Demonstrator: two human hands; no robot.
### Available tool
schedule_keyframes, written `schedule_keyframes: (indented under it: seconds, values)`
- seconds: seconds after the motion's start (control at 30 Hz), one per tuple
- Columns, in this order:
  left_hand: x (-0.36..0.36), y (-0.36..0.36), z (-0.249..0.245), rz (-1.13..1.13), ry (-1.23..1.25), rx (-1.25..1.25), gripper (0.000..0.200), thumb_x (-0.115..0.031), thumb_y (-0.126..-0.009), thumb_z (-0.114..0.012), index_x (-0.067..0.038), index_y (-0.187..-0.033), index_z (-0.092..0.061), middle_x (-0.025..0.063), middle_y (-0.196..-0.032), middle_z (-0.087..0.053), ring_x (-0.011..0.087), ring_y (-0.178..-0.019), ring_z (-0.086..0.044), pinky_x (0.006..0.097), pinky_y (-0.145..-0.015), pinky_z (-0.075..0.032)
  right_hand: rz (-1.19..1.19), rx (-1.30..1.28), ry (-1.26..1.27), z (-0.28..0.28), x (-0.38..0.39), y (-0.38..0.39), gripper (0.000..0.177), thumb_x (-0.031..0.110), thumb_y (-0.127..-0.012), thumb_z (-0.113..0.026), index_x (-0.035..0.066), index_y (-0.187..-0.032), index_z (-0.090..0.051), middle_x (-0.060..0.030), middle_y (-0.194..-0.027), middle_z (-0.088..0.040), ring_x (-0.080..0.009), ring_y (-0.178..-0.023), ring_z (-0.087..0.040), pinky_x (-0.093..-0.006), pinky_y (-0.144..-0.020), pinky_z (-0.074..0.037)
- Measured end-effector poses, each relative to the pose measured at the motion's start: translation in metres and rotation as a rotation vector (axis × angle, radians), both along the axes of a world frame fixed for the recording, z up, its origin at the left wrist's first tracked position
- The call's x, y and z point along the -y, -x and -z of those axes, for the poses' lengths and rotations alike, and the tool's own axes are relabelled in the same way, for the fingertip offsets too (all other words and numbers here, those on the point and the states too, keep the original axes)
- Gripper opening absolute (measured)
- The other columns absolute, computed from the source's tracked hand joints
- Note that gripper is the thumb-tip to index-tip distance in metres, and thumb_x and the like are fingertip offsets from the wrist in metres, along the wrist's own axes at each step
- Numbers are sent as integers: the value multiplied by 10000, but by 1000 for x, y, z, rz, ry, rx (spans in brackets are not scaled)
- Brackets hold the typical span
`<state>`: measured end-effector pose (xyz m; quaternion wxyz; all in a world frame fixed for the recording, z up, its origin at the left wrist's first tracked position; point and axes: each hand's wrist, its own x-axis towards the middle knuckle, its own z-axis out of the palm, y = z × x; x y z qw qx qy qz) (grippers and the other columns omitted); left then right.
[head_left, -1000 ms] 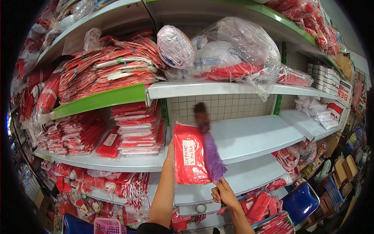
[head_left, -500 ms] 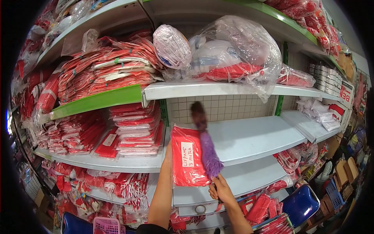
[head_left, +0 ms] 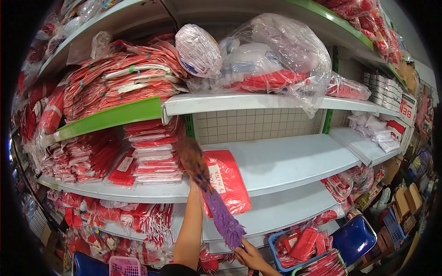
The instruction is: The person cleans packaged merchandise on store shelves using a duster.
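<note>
A red packet in clear plastic, with a handwritten white label, is held up before the middle shelf. My left hand is at the packet's left edge, its fingers mostly hidden behind the packet and a duster. The duster, purple at its lower part and blurred brown at its tip, slants up to the left across the packet and covers part of the label. Low in the view, my right hand is closed around the duster's handle end.
The middle shelf carries a stack of red and white packets at its left. Plastic-wrapped goods sit on the shelf above. A blue basket of red packets and a blue chair stand at lower right.
My right hand has moved down and a little left. The duster has swung left across the packet's label, and the packet now leans more.
</note>
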<state>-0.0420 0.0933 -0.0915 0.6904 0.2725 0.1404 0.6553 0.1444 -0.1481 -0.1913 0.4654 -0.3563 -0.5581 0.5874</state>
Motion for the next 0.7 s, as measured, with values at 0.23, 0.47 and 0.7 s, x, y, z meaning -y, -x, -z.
schedule_keyframes:
  seconds: [0.23, 0.47, 0.7]
  values:
    - [-13, 7, 18, 14, -5, 9, 414, -434, -902, -359, -101, -1025, -573, 100, -968, -630, 271, -838, -612, 399, -755, -519, 135, -267, 98, -4, 2, 17, 250, 102, -945, -397, 74, -1193, -384, 24, -548, -347, -60, -415, -318, -230, -378, -276]
    - [27, -12, -28, -44, 218, 47, 381, -440, -890, -359, -114, -909, -555, 84, -814, -604, 256, -715, -591, 399, -646, -519, 143, -54, 37, 7, -7, 12, 363, 109, -940, -401, 69, -1289, -311, 31, -532, -365, -57, -413, -341, -213, -383, -289]
    - [-17, 14, 25, 90, -50, -24, 387, -426, -896, -374, -105, -989, -567, 100, -880, -626, 243, -757, -613, 371, -685, -527, 169, 122, -69, -3, -11, 1, 367, 161, -943, -418, 118, -1293, -315, 23, -510, -388, -63, -388, -356, -226, -347, -286]
